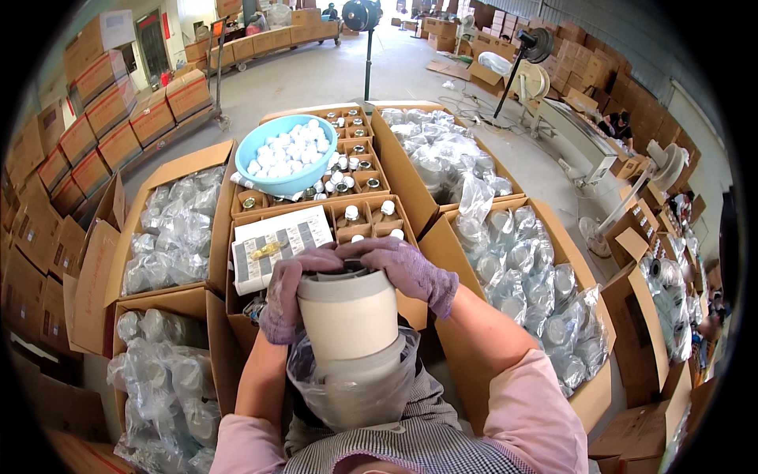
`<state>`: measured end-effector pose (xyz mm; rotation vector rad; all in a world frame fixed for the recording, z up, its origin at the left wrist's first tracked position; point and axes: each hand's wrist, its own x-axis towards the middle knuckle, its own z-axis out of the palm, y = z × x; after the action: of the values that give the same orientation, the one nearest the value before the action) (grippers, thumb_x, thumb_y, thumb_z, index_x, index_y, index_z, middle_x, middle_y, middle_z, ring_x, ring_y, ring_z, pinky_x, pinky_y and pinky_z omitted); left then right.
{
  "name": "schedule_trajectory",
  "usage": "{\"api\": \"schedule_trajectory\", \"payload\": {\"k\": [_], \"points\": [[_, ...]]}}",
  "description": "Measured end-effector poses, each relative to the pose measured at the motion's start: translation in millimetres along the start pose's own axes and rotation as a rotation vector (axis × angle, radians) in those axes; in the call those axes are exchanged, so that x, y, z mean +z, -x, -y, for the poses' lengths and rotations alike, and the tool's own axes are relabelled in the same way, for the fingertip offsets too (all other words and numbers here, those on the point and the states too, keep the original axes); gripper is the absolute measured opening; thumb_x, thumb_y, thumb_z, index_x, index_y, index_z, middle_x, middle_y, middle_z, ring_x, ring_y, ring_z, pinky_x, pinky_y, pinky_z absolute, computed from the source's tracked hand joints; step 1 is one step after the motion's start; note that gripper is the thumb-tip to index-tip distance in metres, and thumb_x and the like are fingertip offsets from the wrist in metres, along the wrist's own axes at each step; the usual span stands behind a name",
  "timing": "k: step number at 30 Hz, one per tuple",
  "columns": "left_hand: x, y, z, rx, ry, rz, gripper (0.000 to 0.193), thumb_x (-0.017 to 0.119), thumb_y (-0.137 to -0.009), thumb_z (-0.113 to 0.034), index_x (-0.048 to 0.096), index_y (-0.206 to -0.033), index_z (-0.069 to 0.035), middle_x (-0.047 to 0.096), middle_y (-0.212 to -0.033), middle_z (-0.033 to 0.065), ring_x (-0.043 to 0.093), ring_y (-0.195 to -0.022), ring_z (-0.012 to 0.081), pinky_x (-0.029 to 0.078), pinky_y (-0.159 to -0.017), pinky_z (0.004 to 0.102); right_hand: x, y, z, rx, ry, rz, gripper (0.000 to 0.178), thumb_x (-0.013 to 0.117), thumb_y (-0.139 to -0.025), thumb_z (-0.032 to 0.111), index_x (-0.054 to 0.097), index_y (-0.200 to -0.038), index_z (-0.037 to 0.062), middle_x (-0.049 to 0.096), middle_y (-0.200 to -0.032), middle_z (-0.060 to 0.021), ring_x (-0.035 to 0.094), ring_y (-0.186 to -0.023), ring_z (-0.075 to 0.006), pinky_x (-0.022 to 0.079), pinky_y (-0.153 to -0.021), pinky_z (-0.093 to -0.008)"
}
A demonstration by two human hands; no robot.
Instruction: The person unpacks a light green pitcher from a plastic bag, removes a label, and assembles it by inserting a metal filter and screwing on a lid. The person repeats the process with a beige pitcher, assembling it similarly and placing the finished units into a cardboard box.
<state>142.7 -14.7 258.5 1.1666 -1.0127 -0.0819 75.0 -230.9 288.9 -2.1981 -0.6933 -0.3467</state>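
Note:
Against my front stands a cream, round canister with a grey rim and a dark top. A clear plastic bag is bunched around its lower part. My left hand, in a purple glove, curls over the left of the rim. From the right, my gloved right hand grips the same rim, its fingers bent over the top and meeting the left hand's. What lies under the fingers is partly hidden. Just beyond the hands are a printed sheet with a small yellow item and a divided carton with white-capped bottles.
A light-blue basin full of white caps rests on a farther divided carton. Open cartons of plastic-wrapped items stand left and right. Stacked boxes line the left, and black fans on stands rise beyond.

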Motion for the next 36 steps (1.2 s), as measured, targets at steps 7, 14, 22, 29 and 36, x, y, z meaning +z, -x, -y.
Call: {"api": "schedule_trajectory", "payload": {"k": [7,14,22,29,36], "points": [[11.8,-0.4,-24.2,-0.091,-0.160,-0.052,0.052,0.049,-0.099,-0.042,0.075,-0.095,0.003,0.073,-0.094,0.0133,0.066,-0.099,0.0265,0.038,-0.110,0.0483,7.6,24.5,-37.0,-0.178,0.023,-0.144,0.004,0.062,-0.084,0.004,0.062,-0.085,0.0004,0.070,-0.112,-0.0182,0.067,-0.094,-0.0326,0.052,-0.081,-0.0384],[6.4,3.7,-26.6,-0.107,-0.230,-0.082,0.058,0.042,-0.102,-0.045,0.075,-0.092,0.003,0.072,-0.096,0.0143,0.065,-0.099,0.0273,0.037,-0.111,0.0473,20.5,14.5,-39.9,0.057,-0.300,-0.123,0.014,0.069,-0.081,0.012,0.070,-0.089,0.0008,0.070,-0.104,-0.0144,0.066,-0.095,-0.0260,0.051,-0.084,-0.0323],[1.3,6.4,9.4,0.031,-0.011,-0.041,0.066,0.021,-0.107,-0.044,0.065,-0.095,0.004,0.068,-0.095,0.0197,0.065,-0.098,0.0315,0.037,-0.112,0.0534,-7.6,-8.5,-2.1,0.112,-0.147,0.145,0.031,0.058,-0.087,0.009,0.065,-0.115,-0.0018,0.066,-0.119,-0.0189,0.064,-0.110,-0.0341,0.052,-0.093,-0.0358],[10.1,5.8,-4.6,0.015,-0.214,-0.036,0.057,0.023,-0.108,-0.033,0.065,-0.095,0.004,0.068,-0.094,0.0185,0.066,-0.094,0.0311,0.042,-0.108,0.0500,-5.9,0.1,-43.6,-0.096,-0.184,0.254,0.039,0.063,-0.075,-0.008,0.067,-0.113,-0.0013,0.061,-0.134,-0.0174,0.060,-0.121,-0.0359,0.051,-0.098,-0.0418],[5.9,10.4,2.2,-0.024,-0.095,-0.079,0.061,0.021,-0.108,-0.037,0.065,-0.095,0.003,0.068,-0.093,0.0185,0.065,-0.097,0.0309,0.038,-0.111,0.0529,2.8,-8.3,-51.0,-0.207,-0.167,0.209,0.030,0.065,-0.084,0.004,0.065,-0.112,-0.0043,0.065,-0.124,-0.0213,0.065,-0.110,-0.0346,0.051,-0.094,-0.0372]]}}
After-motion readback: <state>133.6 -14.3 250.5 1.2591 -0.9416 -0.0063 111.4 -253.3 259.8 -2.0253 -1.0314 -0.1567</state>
